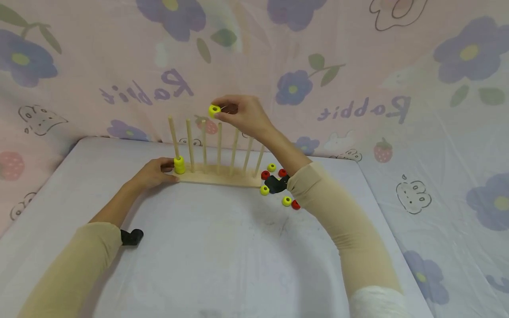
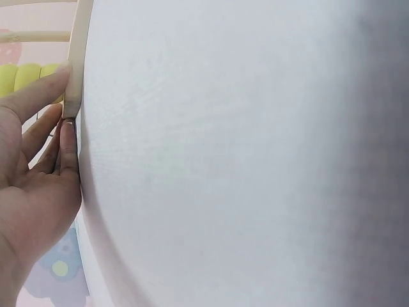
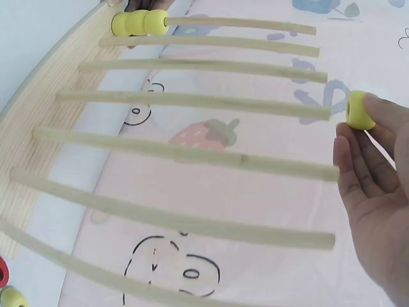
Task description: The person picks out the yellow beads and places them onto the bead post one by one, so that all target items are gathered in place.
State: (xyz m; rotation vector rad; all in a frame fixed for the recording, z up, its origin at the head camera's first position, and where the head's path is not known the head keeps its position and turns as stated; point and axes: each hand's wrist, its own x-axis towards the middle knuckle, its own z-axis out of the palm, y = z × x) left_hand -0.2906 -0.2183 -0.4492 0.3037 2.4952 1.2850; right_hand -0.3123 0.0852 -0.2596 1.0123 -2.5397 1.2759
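My right hand [image 1: 244,115] pinches a yellow bead [image 1: 214,111] between thumb and fingertips, above the pegs of a wooden peg rack [image 1: 218,180]. In the right wrist view the held bead [image 3: 360,110] is beside the peg tips, apart from them. At the rack's left end, my left hand [image 1: 153,173] grips the end of the base; in the left wrist view its fingers lie on both sides of the base edge [image 2: 78,64]. Three yellow beads [image 3: 138,23] are stacked on the leftmost peg [image 1: 173,137]. The other pegs in view carry none.
Loose yellow beads [image 1: 286,201] and red beads [image 1: 265,175] lie at the rack's right end, some partly behind the right forearm. A black wrist mount [image 1: 274,184] shows among them. A printed cloth [image 1: 246,53] hangs behind the white table [image 1: 207,247].
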